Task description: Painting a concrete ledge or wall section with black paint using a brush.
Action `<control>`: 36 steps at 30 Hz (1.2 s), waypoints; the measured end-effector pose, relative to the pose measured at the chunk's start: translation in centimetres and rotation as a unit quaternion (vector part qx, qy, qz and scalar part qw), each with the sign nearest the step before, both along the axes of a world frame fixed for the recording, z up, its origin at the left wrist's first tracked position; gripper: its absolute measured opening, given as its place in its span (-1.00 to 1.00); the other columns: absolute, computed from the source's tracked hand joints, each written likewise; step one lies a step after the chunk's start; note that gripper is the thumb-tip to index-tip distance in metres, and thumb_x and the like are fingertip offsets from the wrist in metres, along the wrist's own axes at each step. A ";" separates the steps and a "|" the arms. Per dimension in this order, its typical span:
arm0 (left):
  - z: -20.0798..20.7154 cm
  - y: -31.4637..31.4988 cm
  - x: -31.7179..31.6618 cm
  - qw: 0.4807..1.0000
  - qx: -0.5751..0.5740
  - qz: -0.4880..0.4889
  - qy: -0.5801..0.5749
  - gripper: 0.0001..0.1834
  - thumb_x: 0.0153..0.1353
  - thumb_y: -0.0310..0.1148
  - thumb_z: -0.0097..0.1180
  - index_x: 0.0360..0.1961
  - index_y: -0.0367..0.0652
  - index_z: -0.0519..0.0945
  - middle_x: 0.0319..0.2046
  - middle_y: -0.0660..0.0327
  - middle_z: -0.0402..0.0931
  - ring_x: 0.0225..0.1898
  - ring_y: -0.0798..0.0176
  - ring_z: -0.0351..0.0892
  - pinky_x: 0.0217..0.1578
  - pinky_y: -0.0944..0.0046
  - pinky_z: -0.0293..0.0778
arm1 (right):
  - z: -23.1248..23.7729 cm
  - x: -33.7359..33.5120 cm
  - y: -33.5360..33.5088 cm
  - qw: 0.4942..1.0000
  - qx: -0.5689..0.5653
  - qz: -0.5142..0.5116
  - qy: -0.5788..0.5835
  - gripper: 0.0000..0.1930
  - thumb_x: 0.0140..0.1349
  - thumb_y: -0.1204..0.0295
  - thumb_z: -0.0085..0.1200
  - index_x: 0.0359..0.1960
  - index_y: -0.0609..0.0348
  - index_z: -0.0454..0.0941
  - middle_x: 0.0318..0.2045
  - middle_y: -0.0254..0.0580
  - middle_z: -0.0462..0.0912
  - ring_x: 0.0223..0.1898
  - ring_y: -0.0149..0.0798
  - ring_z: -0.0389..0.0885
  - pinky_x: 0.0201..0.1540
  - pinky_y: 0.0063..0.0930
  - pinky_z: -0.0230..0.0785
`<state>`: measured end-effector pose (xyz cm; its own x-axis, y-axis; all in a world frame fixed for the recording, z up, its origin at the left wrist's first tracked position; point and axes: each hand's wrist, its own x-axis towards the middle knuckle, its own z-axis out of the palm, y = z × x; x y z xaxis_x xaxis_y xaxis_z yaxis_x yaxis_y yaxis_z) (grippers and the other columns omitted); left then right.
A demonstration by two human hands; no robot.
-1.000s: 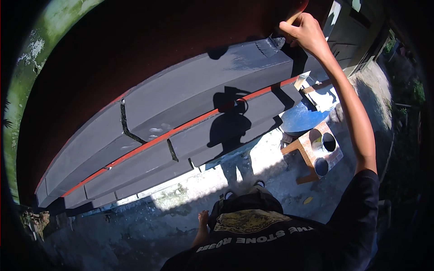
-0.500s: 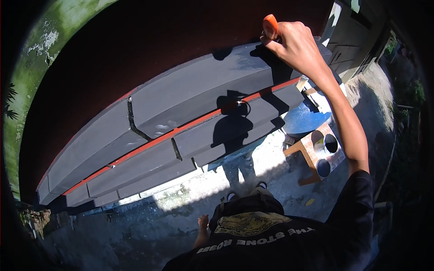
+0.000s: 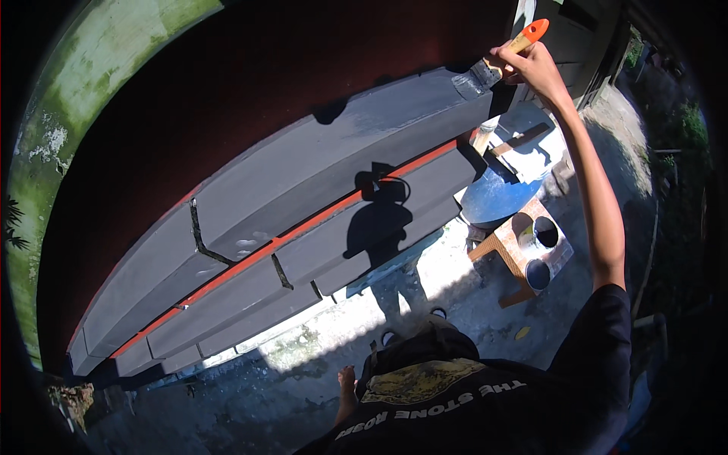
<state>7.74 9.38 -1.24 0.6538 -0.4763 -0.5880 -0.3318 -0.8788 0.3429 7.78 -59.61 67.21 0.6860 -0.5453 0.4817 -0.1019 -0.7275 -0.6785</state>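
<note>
My right hand [image 3: 535,70] grips a paintbrush [image 3: 519,45] by its wooden handle, which has an orange end. The dark, paint-covered bristles press on the upper face of a long grey ledge [image 3: 303,152], near its right end. Wet-looking grey strokes show beside the bristles. The ledge is stepped, with a red stripe [image 3: 274,244] running along it and dark gaps across it. Low beside my body hangs my left hand [image 3: 346,378], apart from the ledge, its fingers loosely bent with nothing seen in them.
A dark red wall [image 3: 227,91] rises behind the ledge, with a mossy green wall edge [image 3: 98,68] at left. To the right stands a small stool [image 3: 509,262] bearing two paint containers [image 3: 545,232]. A blue rounded object [image 3: 493,199] lies beside it. My shadow falls on the ledge.
My right hand has moved right and turned, bringing the brush's bristles into view on the ledge. The view has shifted slightly. My left hand still hangs low.
</note>
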 end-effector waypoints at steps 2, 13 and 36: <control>2.0 -1.2 0.2 0.999 -0.025 0.026 -0.006 -0.68 0.35 -0.26 0.00 -0.01 -0.14 0.68 -0.04 -0.09 0.64 -0.01 -0.14 0.64 -0.01 -0.11 0.50 | 1.8 -3.9 -5.7 0.964 -0.182 -0.192 0.035 -0.63 0.32 0.19 0.22 -0.11 0.31 0.71 -0.54 -0.31 0.63 -0.53 -0.49 0.65 -0.43 -0.61 0.55; 6.2 -6.1 -2.6 0.970 -0.136 0.199 -0.030 -0.66 0.27 -0.19 0.08 -0.12 -0.19 0.70 -0.20 -0.08 0.66 -0.12 -0.06 0.65 -0.15 -0.03 0.52 | -1.6 0.6 -1.1 0.991 0.111 0.067 -0.031 -0.71 0.35 0.23 0.20 -0.21 0.25 0.70 -0.49 -0.40 0.62 -0.49 -0.53 0.62 -0.40 -0.64 0.56; 57.5 -35.9 -1.4 0.642 -0.515 0.094 -0.560 -0.42 -0.09 -0.61 0.38 0.06 -0.27 0.56 -0.17 0.00 0.55 -0.22 0.04 0.57 -0.24 0.17 0.55 | -6.8 0.2 16.1 0.893 -0.185 0.333 -0.240 -0.71 0.05 0.45 0.38 -0.16 0.19 0.67 -0.40 -0.26 0.61 -0.51 -0.31 0.69 -0.51 -0.58 0.50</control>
